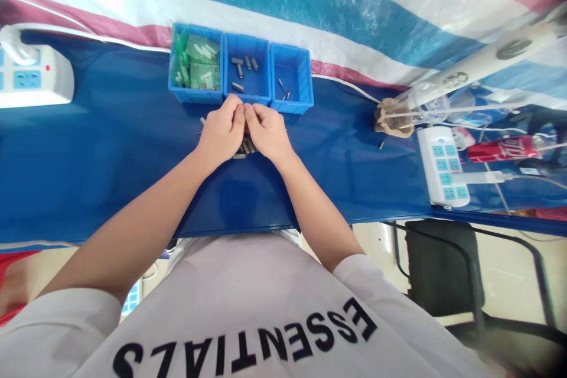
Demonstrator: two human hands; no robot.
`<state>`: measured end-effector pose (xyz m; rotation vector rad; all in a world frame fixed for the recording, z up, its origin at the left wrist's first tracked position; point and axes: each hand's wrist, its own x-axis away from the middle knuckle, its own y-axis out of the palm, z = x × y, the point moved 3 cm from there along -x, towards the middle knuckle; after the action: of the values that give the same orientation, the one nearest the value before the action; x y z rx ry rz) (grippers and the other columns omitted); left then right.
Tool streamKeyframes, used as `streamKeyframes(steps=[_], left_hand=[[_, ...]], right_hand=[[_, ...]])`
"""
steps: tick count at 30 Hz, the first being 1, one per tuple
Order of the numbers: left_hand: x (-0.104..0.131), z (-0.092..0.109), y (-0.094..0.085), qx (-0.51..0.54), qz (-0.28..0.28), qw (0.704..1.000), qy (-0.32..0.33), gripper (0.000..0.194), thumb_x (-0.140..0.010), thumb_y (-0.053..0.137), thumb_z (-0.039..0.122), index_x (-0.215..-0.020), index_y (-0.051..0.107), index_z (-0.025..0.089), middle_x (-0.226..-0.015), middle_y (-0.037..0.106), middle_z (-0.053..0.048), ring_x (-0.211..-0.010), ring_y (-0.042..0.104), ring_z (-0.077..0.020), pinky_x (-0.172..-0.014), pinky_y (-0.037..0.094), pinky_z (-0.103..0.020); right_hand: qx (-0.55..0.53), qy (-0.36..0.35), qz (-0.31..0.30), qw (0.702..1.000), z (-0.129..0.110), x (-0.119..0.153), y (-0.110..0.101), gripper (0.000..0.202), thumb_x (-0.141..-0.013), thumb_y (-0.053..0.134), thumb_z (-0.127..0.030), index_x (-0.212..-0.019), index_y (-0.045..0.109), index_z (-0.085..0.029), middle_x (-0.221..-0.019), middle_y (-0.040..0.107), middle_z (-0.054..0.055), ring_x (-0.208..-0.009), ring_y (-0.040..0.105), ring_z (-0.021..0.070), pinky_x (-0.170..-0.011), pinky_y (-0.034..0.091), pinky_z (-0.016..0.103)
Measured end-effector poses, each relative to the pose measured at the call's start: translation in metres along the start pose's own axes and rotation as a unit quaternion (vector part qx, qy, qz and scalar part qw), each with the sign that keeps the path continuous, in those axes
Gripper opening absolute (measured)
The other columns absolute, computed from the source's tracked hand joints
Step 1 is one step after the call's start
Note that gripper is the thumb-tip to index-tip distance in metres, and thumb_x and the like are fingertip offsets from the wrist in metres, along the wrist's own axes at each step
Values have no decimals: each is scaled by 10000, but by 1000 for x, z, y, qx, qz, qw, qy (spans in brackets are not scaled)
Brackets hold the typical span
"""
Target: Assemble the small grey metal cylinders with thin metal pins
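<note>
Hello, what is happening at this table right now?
A person sits at a blue table with both hands together in front of three blue bins. The left hand and right hand meet at the fingertips, seemingly pinching something too small to make out. Small grey metal pieces lie under the hands. More of them sit in the middle bin; the left bin holds green packets.

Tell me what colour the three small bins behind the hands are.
Blue, all three bins, matching the table cover. The head view shows it clearly.
</note>
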<state>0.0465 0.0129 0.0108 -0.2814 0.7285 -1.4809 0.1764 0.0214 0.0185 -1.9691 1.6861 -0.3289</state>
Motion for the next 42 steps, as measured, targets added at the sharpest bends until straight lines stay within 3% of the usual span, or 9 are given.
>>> streamKeyframes(steps=[10, 19, 28, 42], left_hand=[[-1, 1, -1, -21, 12, 1000, 17, 428, -1034, 334, 564, -916, 567, 225, -734, 585, -30, -721, 643, -194, -784, 512, -342], [0, -4, 1, 26, 12, 1000, 13, 380, -1026, 384, 552, -910, 570, 243, -778, 628, -39, -888, 686, -246, -844, 503, -372], [-1, -1, 0, 2, 17, 1000, 22, 424, -1033, 344, 584, -896, 544, 235, -735, 600, -25, -783, 660, -216, -741, 468, -372], [-1, -1, 0, 25, 11, 999, 22, 466, -1013, 317, 649, -883, 513, 248, -746, 610, -25, -906, 670, -229, -785, 457, -371]], right_hand=[[-2, -8, 5, 1000, 3, -1, 1, 470, -1031, 370, -504, -672, 394, -202, -646, 447, -22, -634, 416, 113, -656, 344, 260], [-4, -10, 4, 1000, 2, -1, 3, 481, -1033, 351, -528, -679, 399, -205, -651, 434, -23, -649, 425, 117, -688, 380, 263], [-4, -9, 2, 1000, 3, -1, 3, 500, -1030, 340, -558, -685, 417, -204, -663, 441, -17, -675, 444, 121, -716, 408, 266], [-8, -4, -8, 1000, 3, -2, 2, 479, -1034, 355, -533, -693, 422, -203, -687, 463, -11, -717, 480, 128, -763, 427, 276]])
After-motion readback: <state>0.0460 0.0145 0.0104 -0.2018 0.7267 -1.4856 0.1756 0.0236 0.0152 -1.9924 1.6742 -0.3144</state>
